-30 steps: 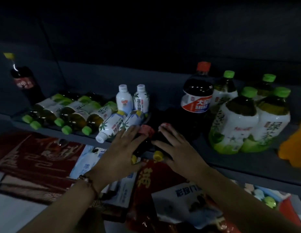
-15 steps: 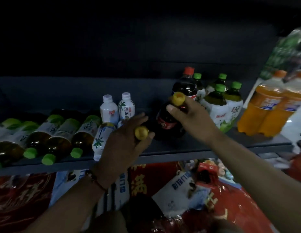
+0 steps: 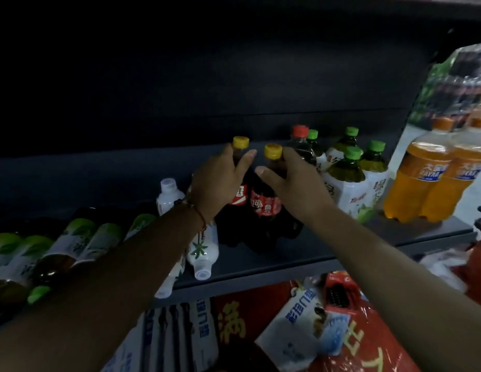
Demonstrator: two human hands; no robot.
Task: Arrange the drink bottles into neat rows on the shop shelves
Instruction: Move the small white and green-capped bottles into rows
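**Cola bottles, one in each hand**

Shelf [image 3: 301,253] is dim. Left hand [image 3: 217,183] is wrapped around the neck of the left cola bottle [image 3: 238,197], fingers curled just under its yellow cap. Right hand [image 3: 293,183] grips the right cola bottle [image 3: 264,205] the same way. Both bottles stand upright mid-shelf, touching each other. Green-cap tea bottles [image 3: 349,183] stand just to the right, orange soda bottles [image 3: 419,183] past those. More tea bottles [image 3: 59,253] and white bottles [image 3: 203,251] lie on their sides at left.
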